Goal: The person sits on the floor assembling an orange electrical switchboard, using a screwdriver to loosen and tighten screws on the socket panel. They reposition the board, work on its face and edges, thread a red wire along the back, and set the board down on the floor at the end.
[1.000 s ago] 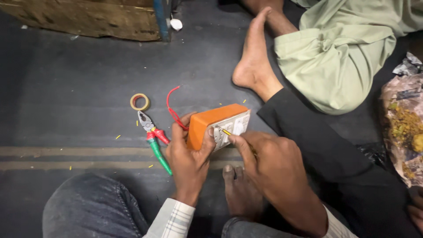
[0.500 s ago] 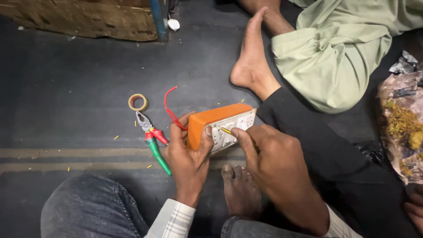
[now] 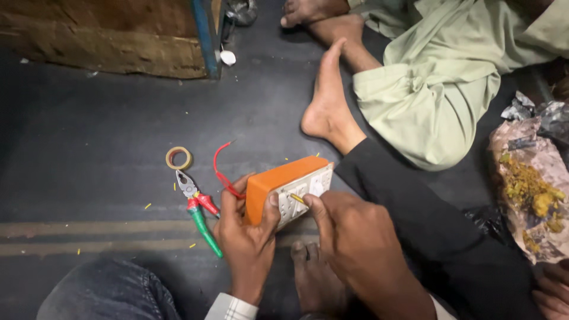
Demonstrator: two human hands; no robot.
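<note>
My left hand [image 3: 246, 237] grips an orange electrical box [image 3: 278, 184] with a white switch plate [image 3: 305, 192] on its face, thumb pressed on the plate's edge. My right hand [image 3: 349, 243] pinches a small yellow-tipped tool [image 3: 297, 199] against the plate. A red wire [image 3: 222, 172] curls out from the box's left side. Red and green handled pliers [image 3: 198, 210] lie on the dark floor just left of my left hand, and a small roll of tape [image 3: 178, 157] sits beyond them.
Another person in pale green clothes [image 3: 432, 89] sits at the upper right, a bare foot [image 3: 326, 106] near the box. A crumpled bag of yellowish scraps [image 3: 530, 189] lies right. A wooden crate [image 3: 112, 35] stands top left. My own foot [image 3: 311, 278] rests below.
My hands and the box stay nearly as before; the right hand keeps the tool on the plate. The view has shifted slightly.
</note>
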